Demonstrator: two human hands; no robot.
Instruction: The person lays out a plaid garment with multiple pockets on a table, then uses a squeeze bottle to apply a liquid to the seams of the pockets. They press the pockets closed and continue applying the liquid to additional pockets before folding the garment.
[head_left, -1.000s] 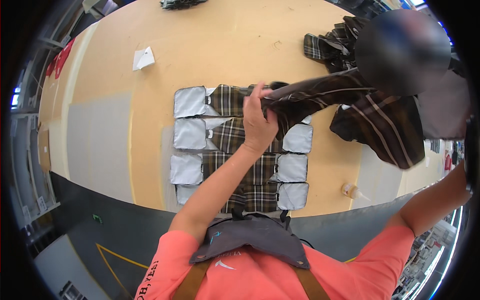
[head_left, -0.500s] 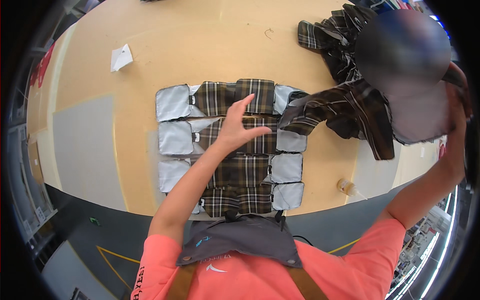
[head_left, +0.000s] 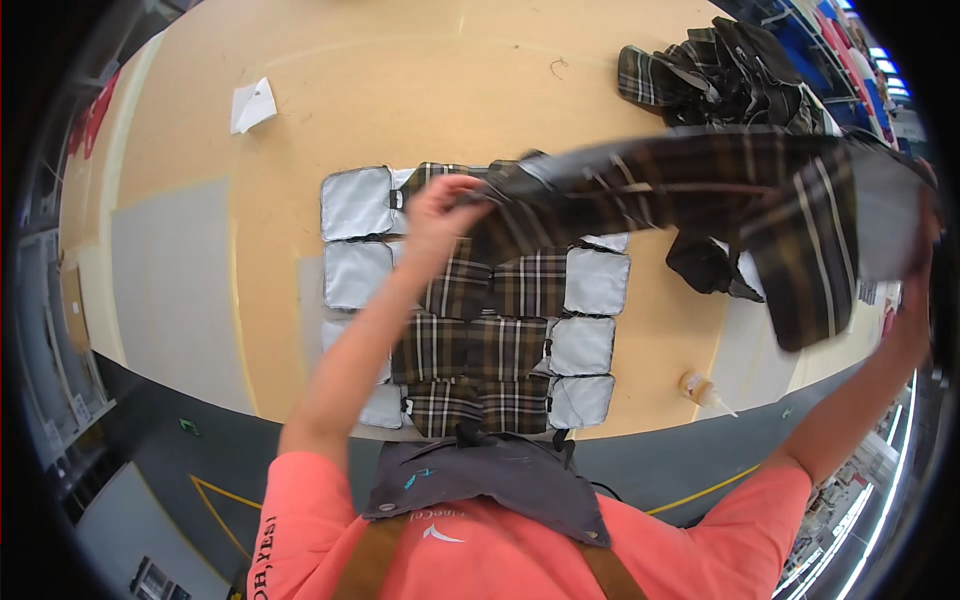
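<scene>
Worktable (head_left: 420, 90): tan board top, spanning most of the view, with a grey floor below its near edge.

Plaid panel layout (head_left: 480, 330): dark checked fabric pieces flanked by pale grey padded squares, lying flat on the table directly in front of you.

Plaid strip (head_left: 690, 190): long dark checked piece, lifted clear of the table and stretched between your two hands, blurred along its length; its right end hangs down in a broad flap.

Plaid heap (head_left: 730, 70): loose pile of the same fabric at the table's far right.

Your left hand (head_left: 440, 205): fingers closed around the strip's left end, above the layout's top row.

Your right hand (head_left: 915, 290): raised at the right edge, seemingly pinching the strip's other end, though the cloth hides most of the fingers.

Glue bottle (head_left: 700, 388): small, lying near the table's front edge.

White paper scrap (head_left: 252, 103): far left of the table
</scene>
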